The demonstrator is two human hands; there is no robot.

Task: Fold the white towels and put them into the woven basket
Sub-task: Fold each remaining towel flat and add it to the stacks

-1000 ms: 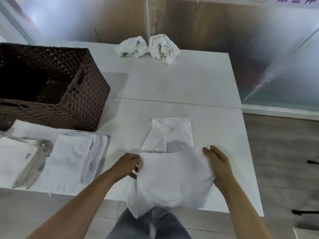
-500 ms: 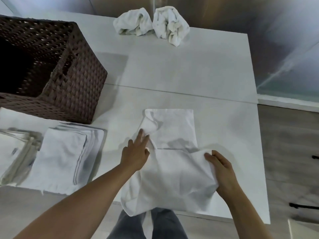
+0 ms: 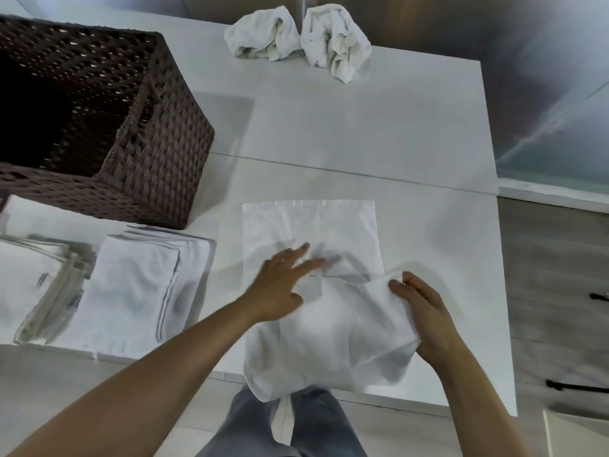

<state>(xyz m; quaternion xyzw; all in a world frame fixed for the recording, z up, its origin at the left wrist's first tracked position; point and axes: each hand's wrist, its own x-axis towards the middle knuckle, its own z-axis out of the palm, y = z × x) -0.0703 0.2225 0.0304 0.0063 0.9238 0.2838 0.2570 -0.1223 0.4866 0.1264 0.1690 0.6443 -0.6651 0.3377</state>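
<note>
Table: a white tabletop point(image 3: 379, 133) fills most of the view, with a thin seam running across it just beyond the towel being worked on.
Basket: a dark brown woven basket point(image 3: 158, 166) stands on the table's far left; its inside is in deep shadow, so I cannot tell what, if anything, lies in it.
Towel in work: a white towel point(image 3: 316, 328) lies at the near edge — its far half spread flat on the table, its near half bunched up and hanging a little over the edge.
Folded stack: a pile of folded white towels point(image 3: 138, 285) sits just in front of the basket, to the left of the towel in work.
Crumpled towels: two unfolded white towels point(image 3: 296, 37) lie side by side, touching, at the table's far edge.
Left hand: the left hand point(image 3: 283, 285) rests on the flat part of the towel, fingers straight and spread, blurred.
Right hand: the right hand point(image 3: 425, 315) grips the towel's bunched right side — fingers curled round the cloth.
</note>
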